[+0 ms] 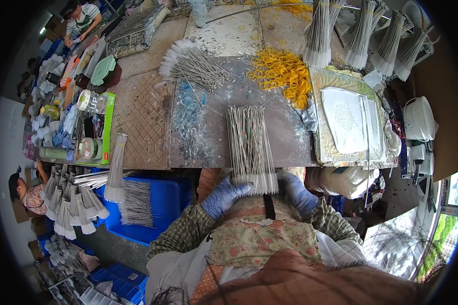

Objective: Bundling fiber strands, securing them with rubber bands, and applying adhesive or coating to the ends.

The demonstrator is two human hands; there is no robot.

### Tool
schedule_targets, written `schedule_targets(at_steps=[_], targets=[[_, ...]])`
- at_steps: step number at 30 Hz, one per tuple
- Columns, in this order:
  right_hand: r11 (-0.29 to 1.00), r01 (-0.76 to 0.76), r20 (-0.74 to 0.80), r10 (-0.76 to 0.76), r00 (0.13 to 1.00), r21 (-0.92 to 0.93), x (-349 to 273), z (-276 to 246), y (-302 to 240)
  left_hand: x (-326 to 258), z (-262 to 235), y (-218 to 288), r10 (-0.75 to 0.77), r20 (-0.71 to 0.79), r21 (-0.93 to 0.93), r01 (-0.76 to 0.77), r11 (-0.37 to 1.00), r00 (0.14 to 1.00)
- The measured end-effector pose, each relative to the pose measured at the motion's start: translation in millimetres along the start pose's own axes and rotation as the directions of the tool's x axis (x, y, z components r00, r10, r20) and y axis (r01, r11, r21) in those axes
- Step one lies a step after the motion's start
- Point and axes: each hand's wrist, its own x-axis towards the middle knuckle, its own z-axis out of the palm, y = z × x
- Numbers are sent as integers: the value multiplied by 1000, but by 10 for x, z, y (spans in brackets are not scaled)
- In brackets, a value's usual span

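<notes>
A bundle of thin wire-stemmed brushes lies across the table's front edge, with its pale bristled ends toward me. My left hand, in a blue-and-white knit glove, is closed on the bundle's near left side, the thumb lying over the bristled part. Close by the bundle's right side is my right hand, gloved the same way. Its fingers are partly hidden, so its grip cannot be made out. Farther up the table lies a loose pile of similar brushes, beside a heap of yellow rubber bands.
Tied brush bundles stand at the back right. A padded board with a white sheet lies on the right. To the left are a green-edged box of jars and a blue bin below the table edge. Two other people are on the left.
</notes>
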Motion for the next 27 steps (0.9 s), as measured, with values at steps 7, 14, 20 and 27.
schedule_targets(at_steps=[7,14,20,27], targets=[[956,-92,156,140,978,-280,-145,630,-319,41,246,49,-2,13,-37,2,999,1000],[867,450,320,-373,871,-214,-236,569,-63,-157,377,171,368,4,469,-327,820,930],[902,304,114,-283,952,-305,-147,510,44,7,295,-14,55,6,-49,-55,997,998],[920,210,13,-218,976,-332,14,344,99,93,197,-64,-34,-124,87,45,995,992]])
